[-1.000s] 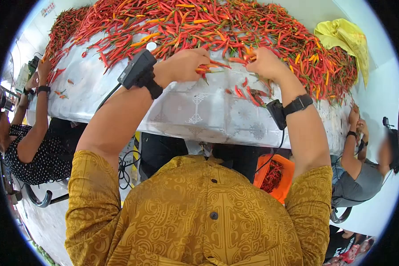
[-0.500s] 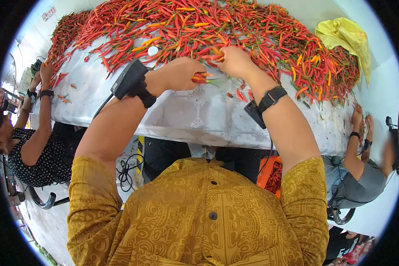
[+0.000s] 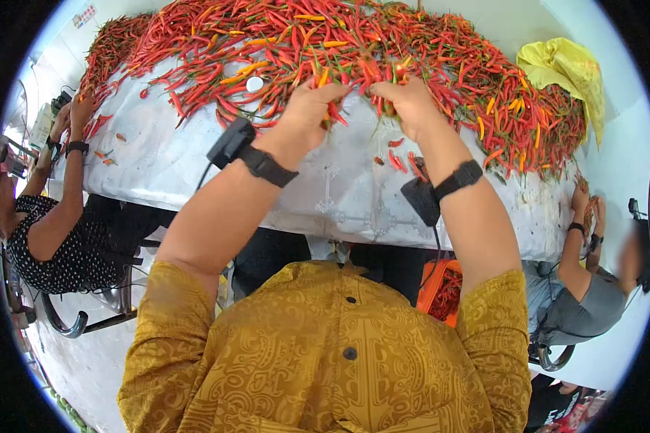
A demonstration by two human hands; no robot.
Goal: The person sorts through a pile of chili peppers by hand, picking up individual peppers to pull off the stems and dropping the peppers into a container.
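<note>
A broad heap of chili peppers (image 3: 217, 36), mostly red with some orange ones, spreads over the table. At its near edge my left hand (image 3: 308, 112) is closed around a few chili peppers (image 3: 336, 114), red and orange, whose ends stick out past the fingers. Close by on the right, my right hand (image 3: 412, 105) also grips a small bunch of chili peppers, with the thumb pointing toward the left hand. The two thumbs nearly face each other. Some fingertips are hidden among the peppers. A few loose red chili pieces (image 3: 397, 160) lie just below the right hand.
The table (image 3: 282, 198) has a pale patterned cover. A white round cap (image 3: 254, 84) lies among the peppers. At the right stands a yellow sack (image 3: 560, 65); below the table edge is an orange container (image 3: 427, 292) of chilies. Co-workers (image 3: 58, 238) sit at both sides.
My left hand has moved up and slightly right, turning its fingers toward the heap. My right hand has shifted slightly right and down, now showing peppers in its grip.
</note>
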